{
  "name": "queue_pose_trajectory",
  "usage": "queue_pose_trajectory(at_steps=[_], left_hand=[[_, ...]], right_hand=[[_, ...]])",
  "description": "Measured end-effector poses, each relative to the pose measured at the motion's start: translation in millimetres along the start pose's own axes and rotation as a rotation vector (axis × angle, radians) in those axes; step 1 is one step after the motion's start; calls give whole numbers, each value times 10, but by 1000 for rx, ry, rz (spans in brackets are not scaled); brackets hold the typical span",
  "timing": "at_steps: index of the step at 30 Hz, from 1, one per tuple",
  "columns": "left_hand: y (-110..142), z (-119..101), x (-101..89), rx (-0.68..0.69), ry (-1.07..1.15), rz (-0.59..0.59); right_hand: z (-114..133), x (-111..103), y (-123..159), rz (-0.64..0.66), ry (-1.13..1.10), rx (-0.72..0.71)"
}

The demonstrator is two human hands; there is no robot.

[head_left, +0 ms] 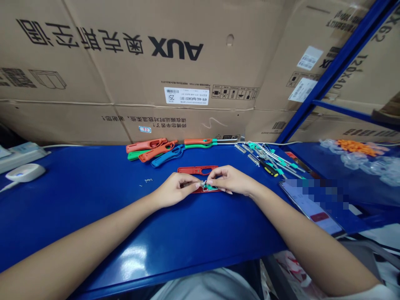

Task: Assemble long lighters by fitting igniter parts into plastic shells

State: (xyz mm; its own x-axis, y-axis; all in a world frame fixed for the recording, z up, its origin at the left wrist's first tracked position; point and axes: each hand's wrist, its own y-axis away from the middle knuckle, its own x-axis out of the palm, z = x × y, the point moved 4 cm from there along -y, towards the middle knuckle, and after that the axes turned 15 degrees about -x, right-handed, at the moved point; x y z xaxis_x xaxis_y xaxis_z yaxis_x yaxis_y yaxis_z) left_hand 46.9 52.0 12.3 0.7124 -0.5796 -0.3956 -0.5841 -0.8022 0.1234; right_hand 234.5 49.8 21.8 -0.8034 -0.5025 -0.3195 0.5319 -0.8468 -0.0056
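From where I stand, the person's left hand (pixel 178 191) has its grip pinched narrow on a small pale piece (pixel 201 184), too tiny to make out. The right hand (pixel 233 181) has its fingertips drawn close beside it; I can't tell what that grip holds. Beneath both, a red plastic handle shell (pixel 196 190) with a green insert (pixel 212 187) lies on the glossy blue table (pixel 175 237), just in front of a matching red plastic half (pixel 187 170).
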Motion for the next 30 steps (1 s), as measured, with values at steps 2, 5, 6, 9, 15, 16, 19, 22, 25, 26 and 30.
queue_pose_trajectory(at_steps=[2, 5, 6, 9, 15, 16, 19, 22, 25, 26, 30], left_hand=[[4, -8, 7, -2, -24, -7], [11, -14, 14, 4, -55, -28], [12, -14, 15, 7, -64, -36], [13, -11, 20, 22, -91, -50], [0, 1, 17, 29, -101, -68], [-2, 1, 17, 26, -100, -70], [-5, 1, 22, 26, -99, -66], [-4, -1, 27, 40, -99, -58], [-4, 1, 27, 50, -91, -59], [-5, 3, 27, 51, -89, -60], [-16, 16, 32, 34, -83, -52]], right_hand=[[-38, -1, -7, -22, -13, -2], [-73, -2, -13, -55, -17, -4], [-76, -2, -14, -63, -16, -5], [-66, 7, -18, -72, -14, -13], [-34, 26, -20, -109, -10, -7], [-33, 28, -21, -114, -14, -6], [-39, 32, -26, -125, -34, -3], [-48, 32, -31, -129, -49, 3], [-54, 36, -30, -123, -49, 0], [-57, 38, -28, -124, -46, -1], [-66, 53, -20, -142, -27, -3]])
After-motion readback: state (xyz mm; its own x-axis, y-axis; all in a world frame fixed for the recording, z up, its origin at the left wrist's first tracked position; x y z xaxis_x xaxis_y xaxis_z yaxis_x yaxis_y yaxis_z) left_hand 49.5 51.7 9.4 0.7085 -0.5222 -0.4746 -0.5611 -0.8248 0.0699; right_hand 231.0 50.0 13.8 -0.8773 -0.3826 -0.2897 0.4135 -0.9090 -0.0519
